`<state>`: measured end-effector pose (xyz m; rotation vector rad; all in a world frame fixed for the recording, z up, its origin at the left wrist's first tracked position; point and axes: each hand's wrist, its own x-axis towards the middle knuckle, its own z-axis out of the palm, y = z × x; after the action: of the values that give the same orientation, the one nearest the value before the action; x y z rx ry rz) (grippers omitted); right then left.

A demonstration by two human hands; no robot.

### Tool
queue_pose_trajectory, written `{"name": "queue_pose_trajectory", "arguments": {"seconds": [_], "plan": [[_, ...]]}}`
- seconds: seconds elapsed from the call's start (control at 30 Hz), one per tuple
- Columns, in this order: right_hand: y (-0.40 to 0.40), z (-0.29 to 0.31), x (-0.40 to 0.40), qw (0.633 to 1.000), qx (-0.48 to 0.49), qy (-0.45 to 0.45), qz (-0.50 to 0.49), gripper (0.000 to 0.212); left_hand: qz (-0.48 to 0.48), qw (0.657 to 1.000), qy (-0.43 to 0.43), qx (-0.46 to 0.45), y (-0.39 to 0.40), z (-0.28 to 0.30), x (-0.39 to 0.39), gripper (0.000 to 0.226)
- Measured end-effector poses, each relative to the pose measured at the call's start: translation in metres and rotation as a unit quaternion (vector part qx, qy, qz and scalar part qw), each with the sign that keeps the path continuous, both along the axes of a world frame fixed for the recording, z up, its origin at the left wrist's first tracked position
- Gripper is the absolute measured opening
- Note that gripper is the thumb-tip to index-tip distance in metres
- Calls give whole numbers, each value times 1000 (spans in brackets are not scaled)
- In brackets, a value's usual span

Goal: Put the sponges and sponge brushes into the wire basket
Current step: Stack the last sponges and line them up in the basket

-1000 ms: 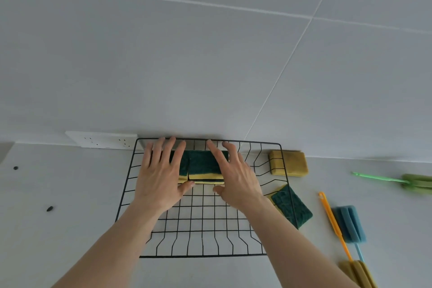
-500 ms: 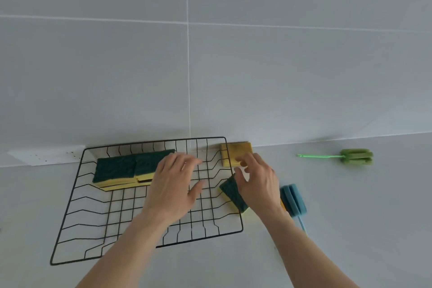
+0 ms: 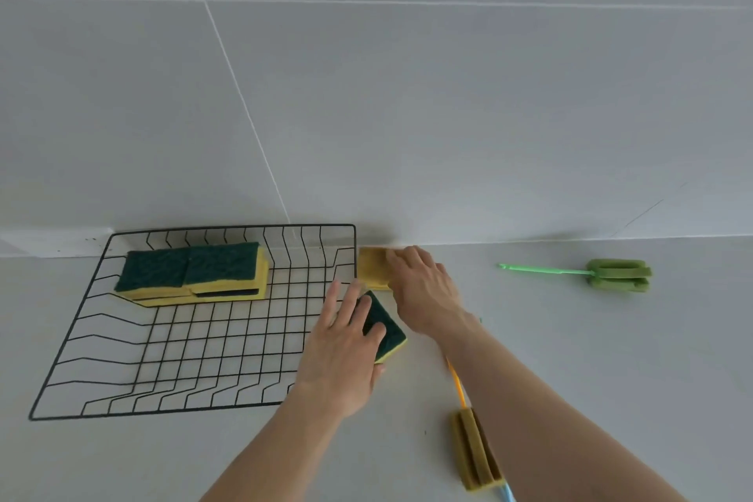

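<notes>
The black wire basket (image 3: 81, 342) lies on the counter and holds stacked green-and-yellow sponges (image 3: 191, 271) at its back left. My left hand (image 3: 342, 350) rests on a green-topped sponge (image 3: 387, 328) just outside the basket's right edge, thumb and fingers around it. My right hand (image 3: 423, 289) lies on a yellow sponge (image 3: 371, 263) against the wall, right of the basket. A green sponge brush (image 3: 611, 274) lies far right. A yellow sponge brush (image 3: 474, 448) with an orange handle lies near my right forearm, which hides most of a blue handle.
A tiled wall rises right behind the counter. A white socket strip (image 3: 53, 242) sits at the wall, left of the basket. The basket's front half has open wire floor.
Both hands have left the sponges in the basket and moved right. My left hand has come onto the green-topped sponge and my right hand onto the yellow sponge. The view has shifted right.
</notes>
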<state>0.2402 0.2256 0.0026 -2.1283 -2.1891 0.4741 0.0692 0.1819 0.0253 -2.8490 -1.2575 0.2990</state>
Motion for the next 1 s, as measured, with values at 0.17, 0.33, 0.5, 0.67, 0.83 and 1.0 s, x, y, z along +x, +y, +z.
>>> {"name": "queue_pose_trajectory", "arguments": {"seconds": [0.17, 0.33, 0.5, 0.67, 0.83, 1.0], "plan": [[-16, -11, 22, 997, 51, -2, -53, 34, -13, 1000, 25, -7, -2, 0, 13, 47], [-28, -10, 42, 988, -47, 108, -100, 61, 20, 999, 30, -32, -7, -1, 26, 59], [-45, -5, 59, 981, -12, 176, -86, 47, 26, 999, 18, -35, -22, -7, 33, 61], [-73, 3, 65, 972, 119, 198, -34, 44, 15, 997, -69, -18, -37, -13, 44, 51], [-104, 8, 61, 974, 183, 125, 35, 39, 106, 971, -213, 13, -38, 5, 46, 31], [-127, 2, 59, 982, 143, 119, 30, 48, 120, 949, -291, -20, -28, 14, 45, 32]]}}
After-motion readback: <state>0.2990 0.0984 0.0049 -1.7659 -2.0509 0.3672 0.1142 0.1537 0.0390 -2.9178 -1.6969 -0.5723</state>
